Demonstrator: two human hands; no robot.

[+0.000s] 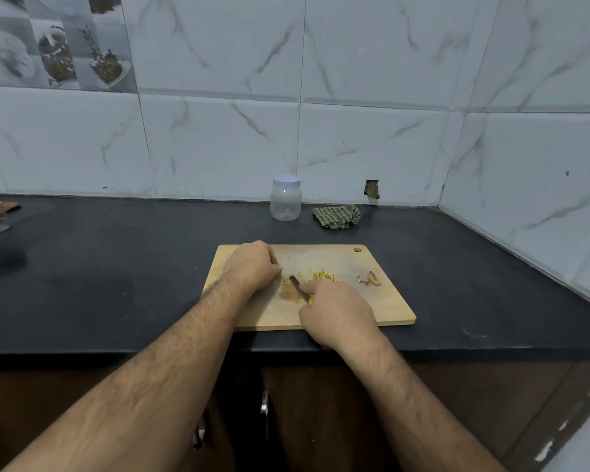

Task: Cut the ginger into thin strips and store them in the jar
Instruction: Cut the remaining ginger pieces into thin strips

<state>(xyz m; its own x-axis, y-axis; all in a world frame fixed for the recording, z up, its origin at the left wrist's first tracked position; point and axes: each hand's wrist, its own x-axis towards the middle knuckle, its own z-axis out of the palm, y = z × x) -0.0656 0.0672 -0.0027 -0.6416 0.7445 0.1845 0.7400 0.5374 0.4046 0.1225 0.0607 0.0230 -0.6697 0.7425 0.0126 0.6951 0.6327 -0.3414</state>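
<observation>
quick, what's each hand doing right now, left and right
Left hand: fingers curled, fingertips pressing on the cutting board; what it holds, if anything, cannot be told.
Right hand: grips the knife.

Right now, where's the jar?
In the head view, the jar stands upright with its lid on at the back of the counter against the wall, behind the cutting board and left of the checked cloth.

No readable text, label, brand, number or sign shows anywhere in this view, and the jar [285, 198] on the counter carries no legible marking.
</observation>
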